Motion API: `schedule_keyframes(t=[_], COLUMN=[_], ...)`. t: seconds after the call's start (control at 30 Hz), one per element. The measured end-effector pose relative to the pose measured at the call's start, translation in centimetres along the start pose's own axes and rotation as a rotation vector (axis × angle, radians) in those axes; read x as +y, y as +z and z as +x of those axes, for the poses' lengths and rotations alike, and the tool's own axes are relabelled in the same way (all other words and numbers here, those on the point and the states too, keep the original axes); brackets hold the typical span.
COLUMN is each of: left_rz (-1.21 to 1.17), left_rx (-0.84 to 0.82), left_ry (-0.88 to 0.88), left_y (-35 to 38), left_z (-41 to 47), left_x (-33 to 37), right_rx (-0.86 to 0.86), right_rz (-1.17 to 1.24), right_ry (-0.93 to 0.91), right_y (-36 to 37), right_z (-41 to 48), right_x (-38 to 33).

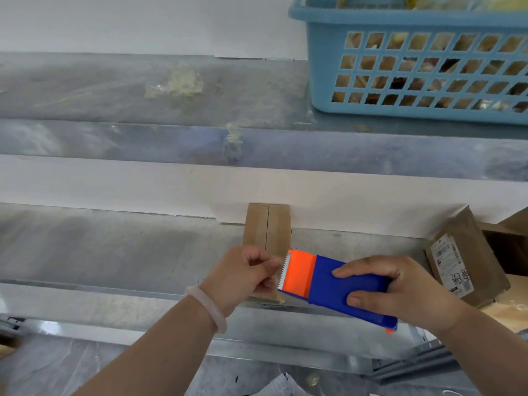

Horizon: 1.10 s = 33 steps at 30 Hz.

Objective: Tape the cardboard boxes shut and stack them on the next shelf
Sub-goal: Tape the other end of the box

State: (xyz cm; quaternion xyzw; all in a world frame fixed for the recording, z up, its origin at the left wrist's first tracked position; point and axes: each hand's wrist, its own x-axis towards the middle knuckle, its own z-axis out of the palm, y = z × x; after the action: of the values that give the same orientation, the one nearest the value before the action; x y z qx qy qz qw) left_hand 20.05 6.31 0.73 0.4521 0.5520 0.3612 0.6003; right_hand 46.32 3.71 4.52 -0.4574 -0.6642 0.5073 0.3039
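Our right hand grips the blue tape dispenser, fingers wrapped around its body, while our left hand pinches with curled fingers at its toothed orange end. Just beneath both hands, a narrow cardboard box lies on the lower shelf, its far end against the wall.

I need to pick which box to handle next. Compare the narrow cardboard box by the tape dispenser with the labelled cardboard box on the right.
The narrow cardboard box lies flat, running straight towards the wall; the labelled cardboard box sits tilted and askew. The narrow box shows a centre seam and no label in view; the labelled box carries a white shipping label. Both are brown cardboard on the lower shelf.
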Motion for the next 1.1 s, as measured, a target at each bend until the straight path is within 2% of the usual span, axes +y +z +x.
schedule_keyframes(t=[0.37,0.77,0.97,1.1], left_rz=[0.002,0.021,-0.225,-0.391], left_rx=[0.265,0.333,0.270,0.292], left_ry=[0.031,-0.068,-0.219,-0.263], left_y=[-5.9,-6.4,-5.6,-5.5], left_z=[-0.2,2.5,2.9,2.7], left_x=[-2.0,-5.8,-6.6,-7.2], right_rx=[-0.022,-0.077,-0.098,-0.108], right_rz=[-0.135,-0.238,-0.252,-0.245], right_ry=[0.033,0.144,0.162,0.173], right_y=[-2.2,-2.3,-2.0,-1.8], right_z=[0.4,2.7,3.6,4.1], right_x=[0.3,3.9,4.9,5.4])
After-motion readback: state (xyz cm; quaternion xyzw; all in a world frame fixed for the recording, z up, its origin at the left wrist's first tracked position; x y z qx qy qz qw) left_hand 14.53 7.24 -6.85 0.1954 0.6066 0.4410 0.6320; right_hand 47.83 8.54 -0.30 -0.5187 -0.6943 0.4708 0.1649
